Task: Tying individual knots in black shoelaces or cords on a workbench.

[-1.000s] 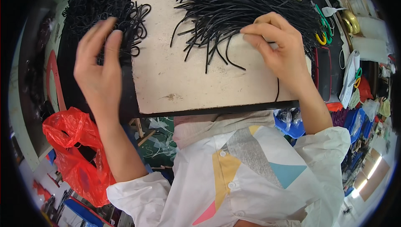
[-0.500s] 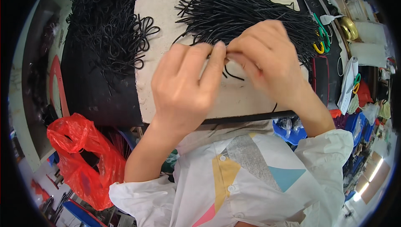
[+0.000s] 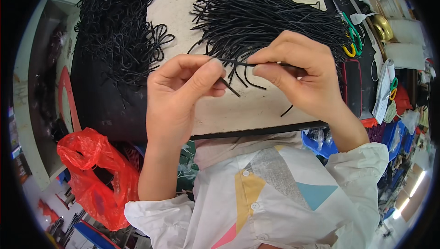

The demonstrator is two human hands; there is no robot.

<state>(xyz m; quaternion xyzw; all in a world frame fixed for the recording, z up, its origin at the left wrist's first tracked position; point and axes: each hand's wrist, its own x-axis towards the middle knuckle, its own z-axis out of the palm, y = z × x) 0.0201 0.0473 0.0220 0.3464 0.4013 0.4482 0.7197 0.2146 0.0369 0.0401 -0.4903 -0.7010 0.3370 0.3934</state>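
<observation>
Between my two hands a thin black cord (image 3: 236, 62) is stretched, above a pale board. My left hand (image 3: 185, 82) pinches it between thumb and forefinger, and a short black end hangs below those fingers. With thumb and forefinger my right hand (image 3: 300, 68) grips the same cord farther right; another end shows below that hand. Just beyond lies a thick bundle of straight black cords (image 3: 270, 17), some loose ends reaching down toward my hands. To the left is a tangled heap of looped black cords (image 3: 121, 29).
The pale board (image 3: 256, 111) lies on a black table (image 3: 107, 116). On the right are scissors with green and yellow handles (image 3: 353, 43), a dark red-edged case (image 3: 352, 84) and a white-nozzled bottle (image 3: 360, 17). A red plastic bag (image 3: 98, 175) hangs at the left.
My hands, close together before, have moved apart; the left has gone left and turned its thumb side up. The cord between them now shows as a taut line.
</observation>
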